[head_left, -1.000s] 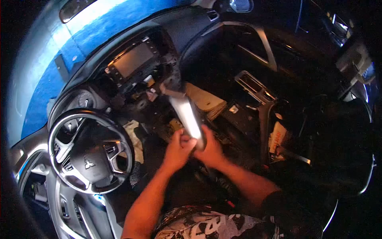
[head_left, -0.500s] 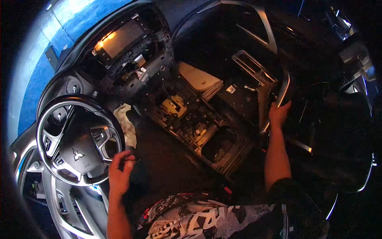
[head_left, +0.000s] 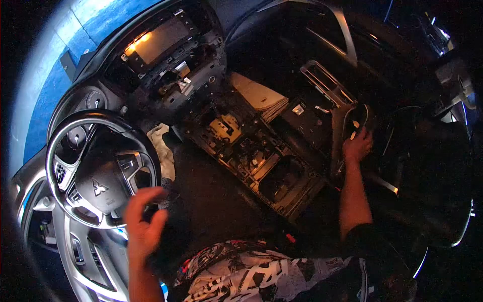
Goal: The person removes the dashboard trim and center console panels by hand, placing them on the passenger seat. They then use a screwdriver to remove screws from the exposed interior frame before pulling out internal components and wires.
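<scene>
My right hand [head_left: 357, 147] is closed on the lower end of a long, dark interior trim piece [head_left: 363, 117] over the passenger seat side. Part of that piece blends into the shadow. My left hand [head_left: 142, 229] is held in the air near the lower right of the steering wheel [head_left: 154, 171], somewhat blurred, its fingers curved and apart with nothing in them. Between the hands lies the stripped centre console [head_left: 282, 205], with its yellowish shifter plate [head_left: 225, 129] exposed.
A framed trim panel [head_left: 327, 83] lies beyond my right hand. Folded light-coloured sheets [head_left: 259, 97] rest beside the console. The opened dashboard [head_left: 201, 80] shows a screen [head_left: 158, 44] and loose connectors. A pale cloth [head_left: 162, 151] hangs by the steering wheel.
The trim piece in my right hand has turned, so its bright edge no longer shows. My left hand has come slightly down and closer, and its fingers have spread.
</scene>
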`<action>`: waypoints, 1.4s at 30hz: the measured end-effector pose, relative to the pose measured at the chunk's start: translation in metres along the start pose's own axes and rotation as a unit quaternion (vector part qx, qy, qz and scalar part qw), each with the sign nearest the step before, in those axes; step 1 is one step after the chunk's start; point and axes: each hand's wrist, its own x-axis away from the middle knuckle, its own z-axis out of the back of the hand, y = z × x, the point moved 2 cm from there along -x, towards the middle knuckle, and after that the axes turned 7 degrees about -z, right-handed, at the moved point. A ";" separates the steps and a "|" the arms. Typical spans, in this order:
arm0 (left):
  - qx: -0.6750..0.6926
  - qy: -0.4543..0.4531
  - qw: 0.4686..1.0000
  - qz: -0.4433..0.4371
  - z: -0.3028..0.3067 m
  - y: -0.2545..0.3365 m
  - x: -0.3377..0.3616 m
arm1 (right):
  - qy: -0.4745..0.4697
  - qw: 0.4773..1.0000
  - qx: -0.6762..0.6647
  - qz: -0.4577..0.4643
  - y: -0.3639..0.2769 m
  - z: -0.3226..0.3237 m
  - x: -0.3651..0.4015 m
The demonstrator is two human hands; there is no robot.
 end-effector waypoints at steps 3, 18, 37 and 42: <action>-0.015 0.193 0.977 -0.088 0.051 0.070 -0.020 | 0.044 0.984 -0.160 0.065 -0.032 0.033 -0.025; -0.200 0.073 0.879 -0.426 0.122 0.125 -0.071 | -0.092 0.565 -0.493 0.655 -0.235 0.400 0.128; -0.293 0.032 0.879 -0.375 0.079 0.110 -0.103 | -0.088 0.644 -0.426 0.630 -0.204 0.334 0.112; -0.308 0.020 0.882 -0.356 0.080 0.097 -0.122 | 0.075 0.753 -0.416 0.504 -0.157 0.338 0.047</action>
